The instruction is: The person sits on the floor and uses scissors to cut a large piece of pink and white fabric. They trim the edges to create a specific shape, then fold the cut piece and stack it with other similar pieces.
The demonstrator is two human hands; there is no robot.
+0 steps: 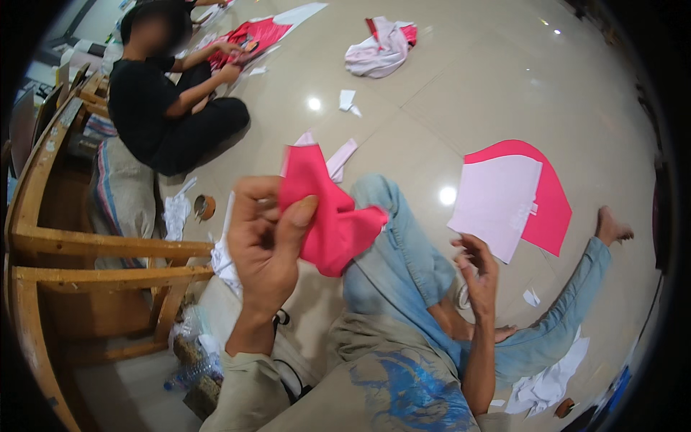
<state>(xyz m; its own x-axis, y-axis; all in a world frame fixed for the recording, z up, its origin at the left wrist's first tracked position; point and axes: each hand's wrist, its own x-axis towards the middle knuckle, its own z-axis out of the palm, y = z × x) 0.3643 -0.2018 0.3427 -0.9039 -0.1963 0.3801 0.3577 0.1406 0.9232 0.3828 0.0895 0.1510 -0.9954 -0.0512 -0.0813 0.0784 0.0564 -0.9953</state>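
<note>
My left hand (pixel 270 245) is raised in front of me, closed on a bright pink piece of fabric (pixel 320 209). The thumb presses the piece against the bent fingers, and its loose part folds and sticks out to the right over my knee. My right hand (pixel 479 270) is held above my lower leg, fingers loosely bent and apart, with nothing visible in them. Just beyond it, a pale pink fabric panel (pixel 497 198) lies on the floor, partly over a larger bright pink panel (pixel 551 209) with a curved edge.
Pale scraps (pixel 348 101) and a bundled pale cloth (pixel 380 50) lie farther off. At far left a person (pixel 165 93) sits handling red fabric (pixel 252 39). A wooden frame (pixel 115 248), a woven sack (pixel 122 187) and a plastic bottle (pixel 194 371) stand left. White cloth (pixel 551 378) lies lower right.
</note>
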